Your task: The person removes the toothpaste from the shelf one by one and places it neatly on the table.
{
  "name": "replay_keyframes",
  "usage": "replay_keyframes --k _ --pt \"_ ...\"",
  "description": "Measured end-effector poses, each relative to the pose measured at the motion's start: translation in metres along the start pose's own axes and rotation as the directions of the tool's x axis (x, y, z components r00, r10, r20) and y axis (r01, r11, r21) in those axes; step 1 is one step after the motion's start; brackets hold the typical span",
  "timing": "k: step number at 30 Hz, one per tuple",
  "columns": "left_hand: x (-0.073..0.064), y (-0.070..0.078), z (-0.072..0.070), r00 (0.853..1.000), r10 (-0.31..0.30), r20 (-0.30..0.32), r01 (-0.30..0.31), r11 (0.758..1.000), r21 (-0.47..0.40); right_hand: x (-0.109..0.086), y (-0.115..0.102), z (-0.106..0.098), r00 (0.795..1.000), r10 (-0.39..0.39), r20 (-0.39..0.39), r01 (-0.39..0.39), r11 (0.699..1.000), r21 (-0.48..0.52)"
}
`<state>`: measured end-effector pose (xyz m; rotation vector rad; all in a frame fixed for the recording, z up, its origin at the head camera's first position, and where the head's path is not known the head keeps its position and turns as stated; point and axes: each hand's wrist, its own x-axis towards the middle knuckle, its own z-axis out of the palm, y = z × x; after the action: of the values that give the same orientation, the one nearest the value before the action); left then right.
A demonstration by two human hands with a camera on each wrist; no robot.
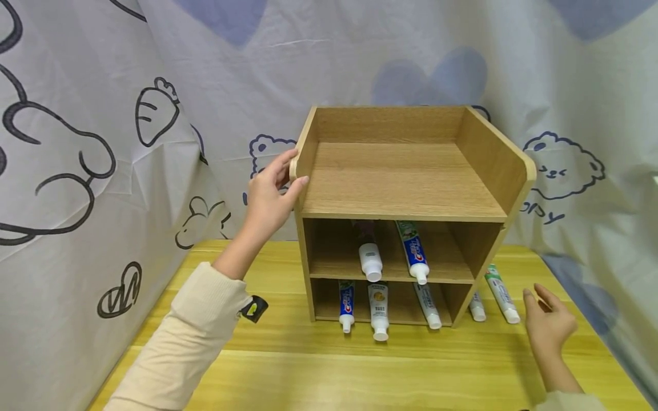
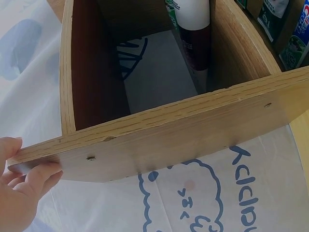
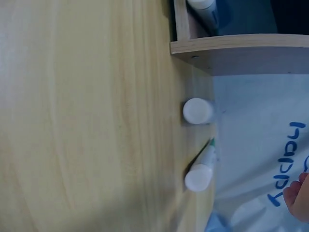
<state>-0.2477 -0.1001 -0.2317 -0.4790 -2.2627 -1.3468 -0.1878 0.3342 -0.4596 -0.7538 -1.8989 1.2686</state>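
Note:
A small wooden desk shelf (image 1: 401, 177) stands on the table. My left hand (image 1: 269, 197) grips the front edge of its left side panel; in the left wrist view, thumb and fingers (image 2: 43, 176) pinch that panel's corner. Two toothpaste tubes lie in the middle compartment: a dark one with a white cap (image 1: 371, 261) and a blue-and-green one (image 1: 413, 248). Several more, including a white tube (image 1: 379, 308), lie in the bottom compartment, caps forward. My right hand (image 1: 551, 325) hovers, fingers loosely bent and holding nothing, right of a green-and-white toothpaste tube (image 1: 502, 294).
Another white-capped tube (image 1: 477, 307) lies on the table right against or beside the shelf's right wall, partly hidden by it. The wooden table (image 1: 288, 377) extends in front. A printed curtain (image 1: 329, 57) hangs behind and along both sides.

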Motion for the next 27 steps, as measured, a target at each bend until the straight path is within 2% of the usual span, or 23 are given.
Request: replay_keyframes --k 3,7,12,18,27 --pt "0.000 0.001 0.000 1.000 0.002 0.001 -0.002 1.000 -0.001 -0.002 -0.005 -0.001 1.000 -0.014 -0.019 0.015 0.999 0.037" --pt "-0.001 0.002 0.000 1.000 0.002 0.002 -0.002 1.000 -0.005 -0.006 -0.013 -0.002 0.999 -0.024 -0.045 0.030 0.989 0.144" --pt "-0.001 0.002 0.000 1.000 -0.001 0.007 0.001 1.000 -0.013 -0.011 -0.022 0.000 0.992 -0.049 -0.116 0.081 0.955 0.286" --pt "-0.002 0.002 -0.001 1.000 -0.008 0.007 0.008 1.000 -0.026 -0.019 -0.036 0.000 0.981 -0.087 -0.175 0.145 0.923 0.356" --pt "-0.001 0.001 0.000 1.000 -0.006 0.003 0.006 1.000 -0.020 -0.034 -0.052 -0.001 0.981 -0.118 -0.151 0.181 0.834 0.522"
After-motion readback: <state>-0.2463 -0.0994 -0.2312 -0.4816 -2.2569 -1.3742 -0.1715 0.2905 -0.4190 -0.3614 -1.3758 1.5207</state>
